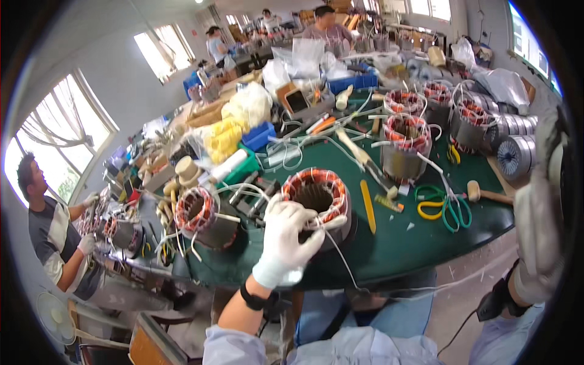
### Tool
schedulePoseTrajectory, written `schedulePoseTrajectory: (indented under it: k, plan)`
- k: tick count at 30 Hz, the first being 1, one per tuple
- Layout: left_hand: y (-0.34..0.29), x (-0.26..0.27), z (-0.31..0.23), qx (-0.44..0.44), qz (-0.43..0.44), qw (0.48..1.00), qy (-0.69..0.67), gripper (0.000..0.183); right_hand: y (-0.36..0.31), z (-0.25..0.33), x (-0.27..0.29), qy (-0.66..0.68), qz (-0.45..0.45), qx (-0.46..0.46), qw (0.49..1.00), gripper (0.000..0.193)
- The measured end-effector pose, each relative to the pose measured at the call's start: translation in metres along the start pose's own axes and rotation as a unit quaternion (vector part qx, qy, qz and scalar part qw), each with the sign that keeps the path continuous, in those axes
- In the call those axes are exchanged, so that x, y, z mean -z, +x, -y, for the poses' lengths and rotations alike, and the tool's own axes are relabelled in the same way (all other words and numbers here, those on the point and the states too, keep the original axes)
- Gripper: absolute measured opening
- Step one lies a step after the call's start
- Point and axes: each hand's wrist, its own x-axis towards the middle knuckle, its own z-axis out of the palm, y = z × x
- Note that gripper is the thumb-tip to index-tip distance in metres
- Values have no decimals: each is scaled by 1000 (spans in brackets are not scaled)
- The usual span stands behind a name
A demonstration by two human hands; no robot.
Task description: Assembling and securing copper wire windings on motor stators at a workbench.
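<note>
A motor stator (344,234) with orange-red windings laced in white stands upright at the near edge of the green table. My left hand (283,240), in a white glove, rests against its near rim, with thumb and fingers closed around a white cord (345,261) at the windings. From there the cord drops past the table edge and runs right, toward my raised right hand (541,207). That hand is gloved, close to the camera and blurred; its fingers cannot be made out. Left of my left hand lies another wound stator (219,228), tilted, with white sleeved leads.
Several more stators (404,161) stand at the back right, beside metal rotors (517,152). Nearer are green-and-yellow scissors (450,210), a mallet (486,193) and a yellow strip (368,207). Blue (258,136) and green bins (243,165) sit behind. A co-worker (48,213) handles a stator at left.
</note>
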Motion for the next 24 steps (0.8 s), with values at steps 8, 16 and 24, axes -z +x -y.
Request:
schedulePoseTrajectory:
  k: [8, 16, 24]
  plan:
    - [1, 7, 15, -20, 75, 996, 52, 33, 4, -105, -62, -209, 109, -291, 927, 35]
    - [9, 24, -5, -68, 130, 977, 156, 55, -58, -231, -68, -150, 326, -390, 848, 31]
    - [65, 106, -32, -146, 221, 920, 289, 34, -28, -214, -100, -111, 157, -362, 912, 43]
